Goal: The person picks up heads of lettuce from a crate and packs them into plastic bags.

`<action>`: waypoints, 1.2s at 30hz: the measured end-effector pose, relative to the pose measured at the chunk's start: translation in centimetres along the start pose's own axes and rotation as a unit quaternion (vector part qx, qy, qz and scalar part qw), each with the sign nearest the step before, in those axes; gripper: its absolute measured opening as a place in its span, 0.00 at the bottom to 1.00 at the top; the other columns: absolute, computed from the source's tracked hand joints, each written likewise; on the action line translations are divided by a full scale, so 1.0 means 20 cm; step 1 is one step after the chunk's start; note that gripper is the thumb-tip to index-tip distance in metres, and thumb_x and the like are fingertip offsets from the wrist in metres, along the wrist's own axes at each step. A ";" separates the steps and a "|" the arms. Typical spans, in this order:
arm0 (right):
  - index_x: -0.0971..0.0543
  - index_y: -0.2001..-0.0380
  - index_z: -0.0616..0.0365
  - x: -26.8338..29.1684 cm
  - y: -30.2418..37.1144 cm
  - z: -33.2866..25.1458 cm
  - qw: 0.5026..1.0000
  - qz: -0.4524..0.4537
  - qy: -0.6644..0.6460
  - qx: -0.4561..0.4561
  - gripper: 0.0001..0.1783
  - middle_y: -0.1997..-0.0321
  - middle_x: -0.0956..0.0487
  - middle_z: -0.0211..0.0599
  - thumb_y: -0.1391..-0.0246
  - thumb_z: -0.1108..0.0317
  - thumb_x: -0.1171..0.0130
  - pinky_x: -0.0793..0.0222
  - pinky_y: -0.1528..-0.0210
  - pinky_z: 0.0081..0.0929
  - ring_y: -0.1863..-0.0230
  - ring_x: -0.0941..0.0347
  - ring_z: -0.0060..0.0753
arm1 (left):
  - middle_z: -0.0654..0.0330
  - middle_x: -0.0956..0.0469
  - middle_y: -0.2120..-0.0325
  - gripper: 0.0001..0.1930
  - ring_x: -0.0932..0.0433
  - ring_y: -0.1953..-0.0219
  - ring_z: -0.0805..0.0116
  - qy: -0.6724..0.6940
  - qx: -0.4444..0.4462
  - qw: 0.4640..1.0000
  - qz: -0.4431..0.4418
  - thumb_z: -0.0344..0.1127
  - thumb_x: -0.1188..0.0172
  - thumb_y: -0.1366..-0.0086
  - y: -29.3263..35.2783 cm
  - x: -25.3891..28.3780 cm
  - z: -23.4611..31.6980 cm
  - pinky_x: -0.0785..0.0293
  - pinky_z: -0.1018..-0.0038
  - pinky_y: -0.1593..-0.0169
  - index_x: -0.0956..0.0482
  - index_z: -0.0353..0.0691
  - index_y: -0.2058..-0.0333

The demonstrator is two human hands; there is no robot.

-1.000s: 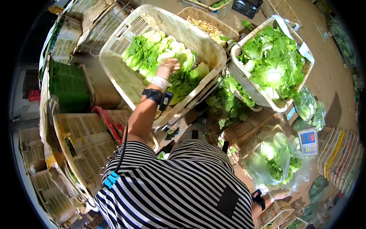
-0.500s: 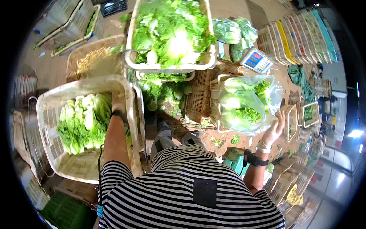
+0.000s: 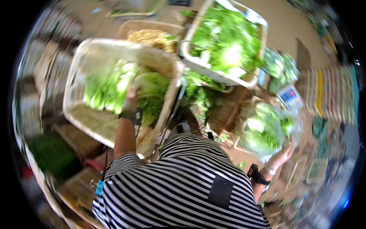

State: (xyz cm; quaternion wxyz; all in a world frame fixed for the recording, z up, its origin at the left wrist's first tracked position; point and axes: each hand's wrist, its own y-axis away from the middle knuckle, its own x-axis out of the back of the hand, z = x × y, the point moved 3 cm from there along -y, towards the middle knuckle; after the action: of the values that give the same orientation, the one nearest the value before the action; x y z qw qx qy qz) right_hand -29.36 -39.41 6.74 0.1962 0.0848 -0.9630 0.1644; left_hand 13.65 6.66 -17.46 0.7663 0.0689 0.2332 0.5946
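My left hand [image 3: 131,95] reaches into a large off-white plastic crate [image 3: 72,100] on the left. It touches leafy green lettuce [image 3: 150,86], but motion blur smears its fingers, so its grip cannot be made out. Other lettuce heads [image 3: 105,89] lie beside it in the crate. On the right, a clear plastic bag [image 3: 263,133] holds several lettuces and rests on a smaller crate. My right hand [image 3: 284,152], seemingly in a thin see-through glove, is at the bag's near right edge with fingers stretched out along the film.
Ahead stands a raised crate [image 3: 194,65] heaped with lettuce. A scale [image 3: 289,96] with a bright panel is beyond the bag, near bagged greens [image 3: 280,66]. Stacked crates [image 3: 324,93] stand at far right. Behind the left crate is a basket of yellowish pieces [image 3: 150,38].
The whole view has swung left, so things appear further right. My left hand has moved from the crate's right side in among the lettuce. My right hand stays by the bag.
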 end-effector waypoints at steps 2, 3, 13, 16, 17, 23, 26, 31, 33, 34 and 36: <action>0.30 0.48 0.63 -0.11 0.01 -0.02 0.997 -0.045 -0.065 -0.018 0.25 0.46 0.29 0.40 0.38 0.55 0.60 0.42 0.44 0.29 0.46 0.34 0.34 | 0.56 0.33 0.48 0.30 0.33 0.48 0.60 0.066 -0.012 0.998 0.014 0.33 0.44 0.41 0.13 -0.13 0.28 0.32 0.58 0.49 0.44 0.46 0.41; 0.31 0.47 0.63 -0.17 0.01 -0.06 0.994 -0.066 -0.079 -0.035 0.27 0.46 0.29 0.40 0.38 0.52 0.60 0.43 0.45 0.29 0.46 0.35 0.34 | 0.58 0.34 0.47 0.31 0.34 0.46 0.60 0.113 -0.053 0.992 -0.018 0.34 0.44 0.41 0.17 -0.15 0.36 0.35 0.55 0.45 0.45 0.48 0.40; 0.44 0.37 0.54 -0.94 0.26 -0.83 0.852 -0.402 -0.034 0.335 0.53 0.33 0.47 0.46 0.67 0.57 0.29 0.54 0.33 0.42 0.32 0.52 0.45 | 0.57 0.31 0.52 0.27 0.32 0.49 0.65 0.241 -0.087 0.957 -0.134 0.38 0.40 0.43 0.48 -0.72 0.75 0.32 0.70 0.49 0.37 0.38 0.46; 0.49 0.35 0.55 -1.06 0.33 -0.87 0.825 -0.496 0.011 0.272 0.58 0.33 0.47 0.51 0.70 0.62 0.27 0.54 0.33 0.38 0.32 0.53 0.46 | 0.61 0.28 0.56 0.22 0.29 0.56 0.75 0.163 -0.069 0.974 -0.143 0.39 0.41 0.40 0.52 -1.02 0.71 0.28 0.78 0.59 0.33 0.38 0.49; 0.49 0.35 0.55 -1.10 0.33 -0.81 0.823 -0.526 -0.003 0.215 0.57 0.33 0.47 0.50 0.68 0.65 0.28 0.53 0.34 0.35 0.32 0.51 0.44 | 0.61 0.29 0.57 0.27 0.29 0.58 0.75 0.123 -0.078 0.976 -0.163 0.45 0.40 0.40 0.54 -1.11 0.71 0.28 0.78 0.62 0.35 0.39 0.47; 0.31 0.47 0.57 -0.99 0.25 -0.27 0.805 -0.477 -0.240 -0.260 0.25 0.57 0.26 0.23 0.49 0.67 0.41 0.38 0.52 0.20 0.58 0.33 0.19 | 0.58 0.37 0.45 0.45 0.36 0.47 0.68 -0.134 -0.188 0.936 -0.267 0.55 0.35 0.48 0.50 -1.26 0.66 0.35 0.69 0.46 0.46 0.42 0.37; 0.33 0.45 0.60 -0.97 0.28 -0.35 0.794 -0.528 -0.219 -0.208 0.32 0.55 0.27 0.28 0.50 0.55 0.38 0.37 0.52 0.22 0.56 0.33 0.22 | 0.58 0.46 0.38 0.45 0.49 0.37 0.65 0.165 -0.113 0.882 -0.427 0.48 0.36 0.46 0.56 -1.41 0.52 0.57 0.68 0.35 0.52 0.42 0.36; 0.31 0.47 0.59 -0.90 0.13 -0.60 0.873 -0.461 0.000 0.158 0.30 0.48 0.29 0.48 0.44 0.48 0.49 0.39 0.45 0.32 0.46 0.32 0.42 | 0.61 0.39 0.42 0.42 0.38 0.42 0.68 0.280 0.078 0.876 -0.385 0.48 0.35 0.46 0.59 -1.39 0.34 0.40 0.70 0.41 0.48 0.42 0.38; 0.29 0.49 0.58 -0.87 0.09 -0.81 0.911 -0.373 -0.019 0.173 0.27 0.56 0.26 0.43 0.46 0.52 0.46 0.32 0.54 0.33 0.57 0.27 0.39 | 0.61 0.37 0.45 0.41 0.37 0.44 0.69 0.248 0.038 0.886 -0.391 0.47 0.35 0.46 0.59 -1.39 0.34 0.37 0.71 0.43 0.46 0.42 0.39; 0.28 0.50 0.58 -0.90 0.10 -0.88 0.899 -0.412 0.001 0.147 0.25 0.57 0.25 0.43 0.48 0.53 0.45 0.31 0.56 0.32 0.60 0.26 0.39 | 0.62 0.36 0.46 0.40 0.36 0.45 0.69 0.232 0.019 0.885 -0.404 0.47 0.35 0.46 0.57 -1.40 0.31 0.37 0.71 0.43 0.45 0.42 0.40; 0.26 0.53 0.58 -0.98 0.09 -0.92 0.868 -0.458 0.060 0.182 0.23 0.60 0.24 0.43 0.49 0.55 0.42 0.31 0.60 0.30 0.64 0.26 0.40 | 0.62 0.34 0.50 0.37 0.33 0.48 0.69 0.203 0.005 0.886 -0.417 0.43 0.35 0.45 0.60 -1.42 0.31 0.34 0.72 0.46 0.45 0.42 0.41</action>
State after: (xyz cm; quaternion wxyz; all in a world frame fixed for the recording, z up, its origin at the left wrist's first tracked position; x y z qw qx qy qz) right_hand -5.46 -29.36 14.25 0.2881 0.5406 -0.7552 0.2333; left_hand 0.64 -15.60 0.40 0.8793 -0.1528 0.3939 0.2197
